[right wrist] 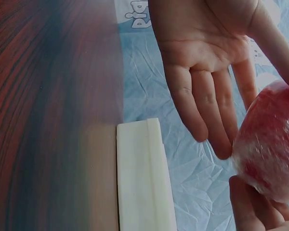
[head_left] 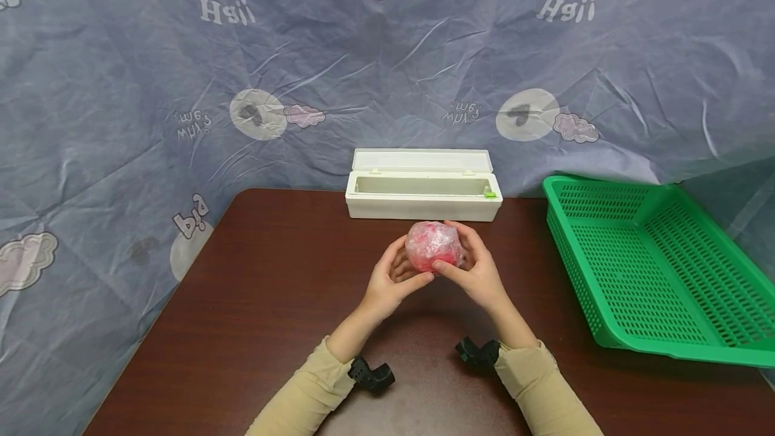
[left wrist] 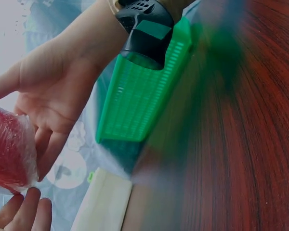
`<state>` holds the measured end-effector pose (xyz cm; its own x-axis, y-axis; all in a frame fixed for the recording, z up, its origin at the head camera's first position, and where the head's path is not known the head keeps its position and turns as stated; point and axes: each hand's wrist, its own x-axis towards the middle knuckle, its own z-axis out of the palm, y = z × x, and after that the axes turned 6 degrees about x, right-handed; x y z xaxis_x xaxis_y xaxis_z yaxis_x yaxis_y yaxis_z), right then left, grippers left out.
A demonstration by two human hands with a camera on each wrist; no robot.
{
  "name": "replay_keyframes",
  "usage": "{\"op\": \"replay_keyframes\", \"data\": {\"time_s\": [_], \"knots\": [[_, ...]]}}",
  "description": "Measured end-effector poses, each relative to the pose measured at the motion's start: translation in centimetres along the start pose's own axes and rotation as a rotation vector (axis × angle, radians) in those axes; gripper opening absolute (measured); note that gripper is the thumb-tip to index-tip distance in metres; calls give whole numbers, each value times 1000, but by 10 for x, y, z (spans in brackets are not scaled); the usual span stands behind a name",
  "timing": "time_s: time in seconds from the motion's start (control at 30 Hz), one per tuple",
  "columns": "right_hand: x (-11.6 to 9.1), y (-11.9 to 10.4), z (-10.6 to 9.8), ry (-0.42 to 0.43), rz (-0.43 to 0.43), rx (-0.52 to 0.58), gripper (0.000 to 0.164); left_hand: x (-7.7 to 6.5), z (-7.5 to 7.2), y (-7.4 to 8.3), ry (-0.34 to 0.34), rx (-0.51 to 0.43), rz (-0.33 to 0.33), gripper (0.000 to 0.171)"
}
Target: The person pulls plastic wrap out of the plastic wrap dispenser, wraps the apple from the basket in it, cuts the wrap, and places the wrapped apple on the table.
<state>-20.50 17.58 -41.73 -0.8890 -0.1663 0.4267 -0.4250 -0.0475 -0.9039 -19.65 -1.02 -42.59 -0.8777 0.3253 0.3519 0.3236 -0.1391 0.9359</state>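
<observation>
A round red fruit [head_left: 432,245] in clear cling film is held up between the two hands over the table's far part. My left hand [head_left: 384,282] holds its left side, thumb at the lower front and fingers around the back. On the opposite side my right hand [head_left: 481,276] grips it, thumb pressed on the front and fingers behind. The left wrist view shows the wrapped fruit [left wrist: 9,151] cut off at the left edge, below the right palm. In the right wrist view, the left hand [right wrist: 202,67] has rather straight fingers beside the fruit [right wrist: 272,144]. Its exact kind cannot be told.
A white cling film dispenser [head_left: 424,208] with raised lid and a green slider stands behind the hands at the table's back edge. A green perforated basket [head_left: 578,274] sits at the right. Behind the brown table [head_left: 260,301] hangs a printed grey-blue cloth [head_left: 387,66].
</observation>
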Motion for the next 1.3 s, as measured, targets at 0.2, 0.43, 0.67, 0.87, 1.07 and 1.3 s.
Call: {"op": "replay_keyframes", "data": {"time_s": [0.2,0.43,0.67,0.87,1.07,1.3], "knots": [[-1,-1,-2,-39,14,-17,66,-1,-2,6,31,13,33,69],[-1,3,-8,-100,-27,-31,75,1,-6,6,34,47,138,66],[0,7,-11,-166,-80,33,83,2,-8,9,58,61,200,68],[-1,3,-8,-160,-26,-2,83,3,-11,5,81,46,182,74],[-1,0,-5,-145,-31,-2,83,6,-15,-11,90,20,163,77],[-1,2,-5,-165,-57,72,79,7,-17,-16,63,-1,129,76]]}}
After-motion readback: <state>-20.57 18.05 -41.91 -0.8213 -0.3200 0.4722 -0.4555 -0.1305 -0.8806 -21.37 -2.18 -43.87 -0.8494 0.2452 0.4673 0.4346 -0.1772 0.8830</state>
